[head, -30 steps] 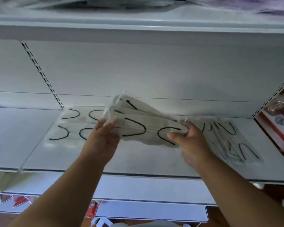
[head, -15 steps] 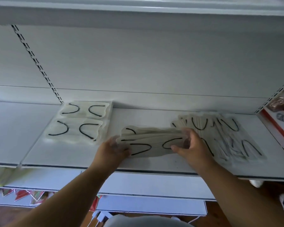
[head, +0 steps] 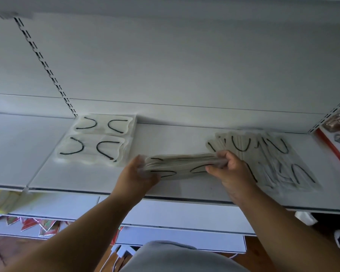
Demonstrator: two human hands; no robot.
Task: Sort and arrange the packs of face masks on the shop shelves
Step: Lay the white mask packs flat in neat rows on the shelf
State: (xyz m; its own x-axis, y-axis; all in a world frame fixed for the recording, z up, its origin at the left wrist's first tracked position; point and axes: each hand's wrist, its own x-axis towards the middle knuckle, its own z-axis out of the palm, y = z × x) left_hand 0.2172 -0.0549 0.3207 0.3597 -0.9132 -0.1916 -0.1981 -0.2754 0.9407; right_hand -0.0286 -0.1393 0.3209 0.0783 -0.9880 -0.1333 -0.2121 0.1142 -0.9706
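I hold a bundle of mask packs (head: 182,166) between both hands, low over the shelf (head: 90,179) near the middle of its front edge; my left hand (head: 138,176) is curled round the bundle's left end, fingers wrapped over the short edge; my right hand (head: 229,169) pinches the right end, thumb on the near side and fingers curled over the top; neither hand is free.

Handling, as I judge it: the packs are thin, light and limp, sealed in clear film that looks slick; a bundle of them will likely bow in the middle and slide apart if the squeeze slackens; the ends are the sound places to hold, with pressure kept inward from both sides; a grip on one end alone would probably let the packs fan out.

Position: the bundle lies lengthwise between my two hands, its underside at or just above the shelf, I cannot tell which; two tidy packs (head: 98,139) lie flat at the back left corner of this shelf section; a loose heap of packs (head: 273,163) lies spread towards the right end, just beside my right hand.
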